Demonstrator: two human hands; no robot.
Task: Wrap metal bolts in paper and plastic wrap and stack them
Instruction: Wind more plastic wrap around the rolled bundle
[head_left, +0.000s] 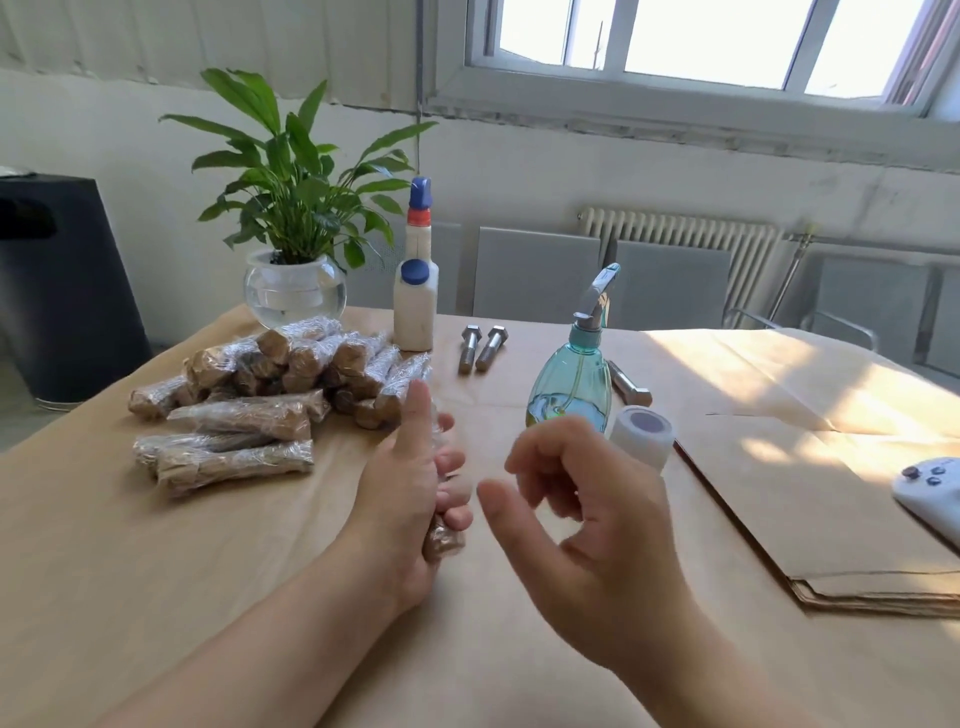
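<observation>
My left hand (410, 493) grips a bolt wrapped in brown paper and plastic wrap (442, 541), whose lower end shows below my curled fingers; my thumb points up. My right hand (576, 509) hovers just to the right of it with loosely curled fingers and holds nothing. A pile of several wrapped bolts (260, 395) lies at the left of the table. Two bare metal bolts (482, 347) lie side by side behind my hands. A third bare bolt (629, 383) lies behind the spray bottle. A roll of plastic wrap (643, 435) stands right of my right hand.
A teal spray bottle (571, 384) stands in the middle. Two white glue bottles (415, 306) and a potted plant in a glass bowl (294, 280) stand at the back. A stack of brown paper sheets (810, 499) and a white controller (930, 488) lie at the right.
</observation>
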